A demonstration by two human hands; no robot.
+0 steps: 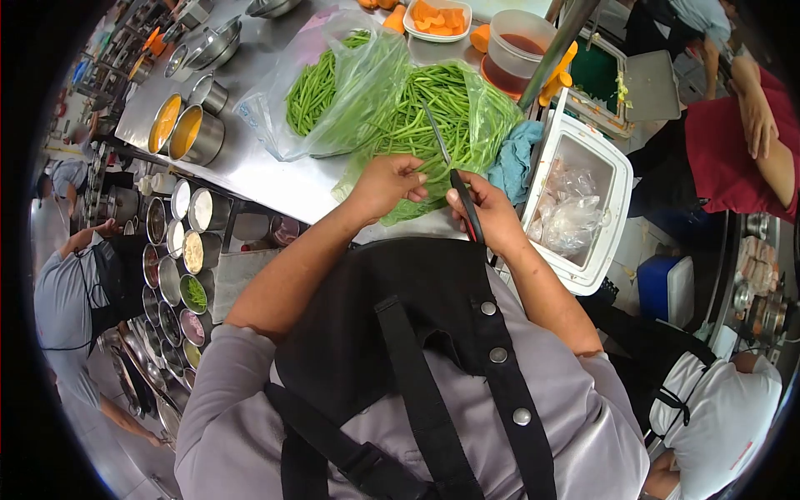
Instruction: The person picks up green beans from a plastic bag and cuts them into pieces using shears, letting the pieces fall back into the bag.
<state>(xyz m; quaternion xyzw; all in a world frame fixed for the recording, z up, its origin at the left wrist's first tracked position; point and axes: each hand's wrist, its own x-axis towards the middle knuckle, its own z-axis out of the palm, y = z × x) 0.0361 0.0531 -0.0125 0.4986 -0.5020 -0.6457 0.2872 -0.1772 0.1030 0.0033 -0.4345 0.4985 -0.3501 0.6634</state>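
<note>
Green beans (442, 108) lie heaped in an open clear plastic bag on the steel table, and more beans (312, 96) fill a second bag to the left. My right hand (487, 208) is closed on the black handle of a knife (467, 204), whose blade points up and left over the heap. Just left of it, my left hand (392, 185) is held at the near edge of the beans with its fingers curled together. Whatever those fingers pinch is too small to make out. A blue cloth (514, 162) lies right of the beans.
An open white cooler (617, 208) with bagged food stands right of the table (250, 187). Beyond the beans are a tub of red liquid (521, 50) and cut carrots (437, 18). Metal pots (200, 137) stand at left. Several people are on both sides.
</note>
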